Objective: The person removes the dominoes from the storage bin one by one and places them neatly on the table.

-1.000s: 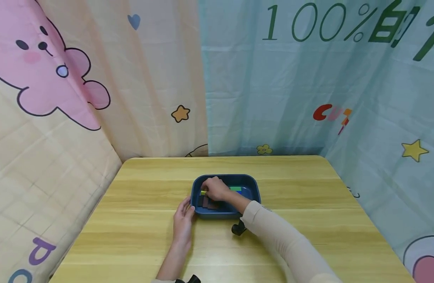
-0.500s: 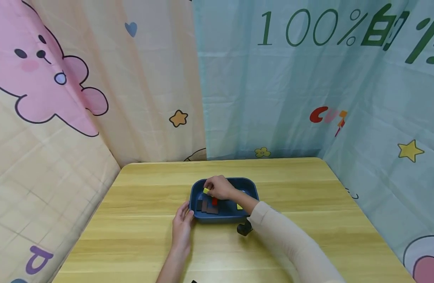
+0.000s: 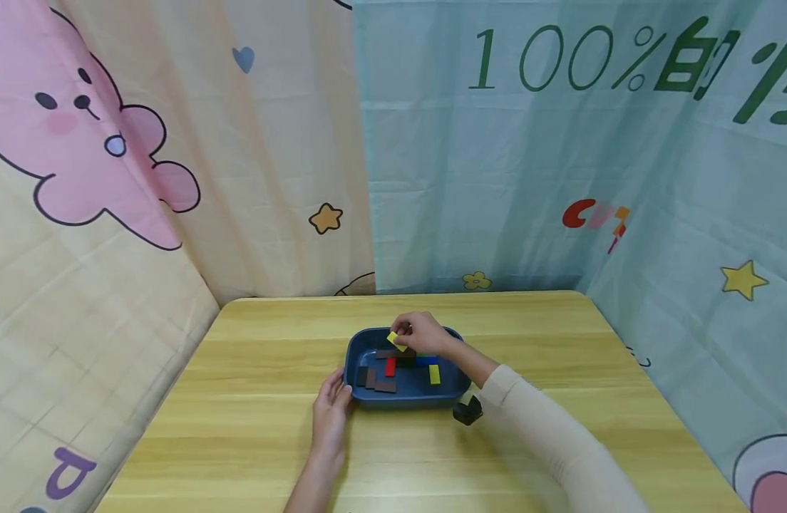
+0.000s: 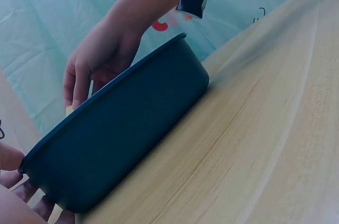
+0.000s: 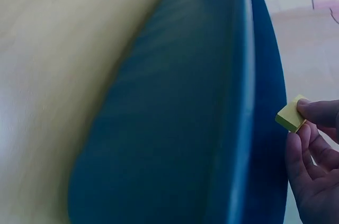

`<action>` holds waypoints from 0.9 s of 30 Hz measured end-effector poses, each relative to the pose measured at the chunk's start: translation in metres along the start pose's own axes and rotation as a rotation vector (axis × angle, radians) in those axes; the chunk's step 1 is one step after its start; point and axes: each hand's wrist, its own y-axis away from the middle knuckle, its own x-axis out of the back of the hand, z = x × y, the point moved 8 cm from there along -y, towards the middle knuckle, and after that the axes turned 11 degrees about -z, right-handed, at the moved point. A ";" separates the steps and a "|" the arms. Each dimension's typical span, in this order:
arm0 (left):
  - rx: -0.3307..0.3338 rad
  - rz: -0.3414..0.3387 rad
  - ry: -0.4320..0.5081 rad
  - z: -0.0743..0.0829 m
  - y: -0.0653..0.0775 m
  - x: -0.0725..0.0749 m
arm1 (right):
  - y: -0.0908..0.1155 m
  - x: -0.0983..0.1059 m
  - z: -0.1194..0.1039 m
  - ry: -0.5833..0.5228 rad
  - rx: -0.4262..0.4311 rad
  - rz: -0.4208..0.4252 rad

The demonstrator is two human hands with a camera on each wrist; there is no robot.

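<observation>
In the head view my left hand (image 3: 330, 417) holds the near-left corner of a dark blue plastic tray (image 3: 406, 403). The left wrist view shows its thumb at the rim and its fingers (image 4: 45, 207) low against the outer wall. Over the tray's far side, my right hand (image 3: 422, 333) pinches a small yellow block (image 5: 290, 115) between thumb and fingers. Inside the tray lie a red block (image 3: 390, 367), another yellow block (image 3: 435, 375), a blue block (image 3: 425, 361) and a long brown block (image 3: 393, 353). Several dark and brown blocks (image 3: 385, 387) sit at the near left.
The tray stands on a wood-grain table (image 3: 528, 342). Printed curtains (image 3: 464, 178) hang behind and at both sides. A black device (image 3: 467, 411) on my right wrist hangs just outside the tray's near-right corner.
My right hand has lifted the yellow block and moved right with it over the tray. The red, blue and other yellow blocks have come into clearer view. My left hand stays at the tray's corner.
</observation>
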 end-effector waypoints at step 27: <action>-0.030 0.012 -0.035 0.001 0.001 0.000 | 0.067 0.074 0.050 -0.217 -0.184 0.128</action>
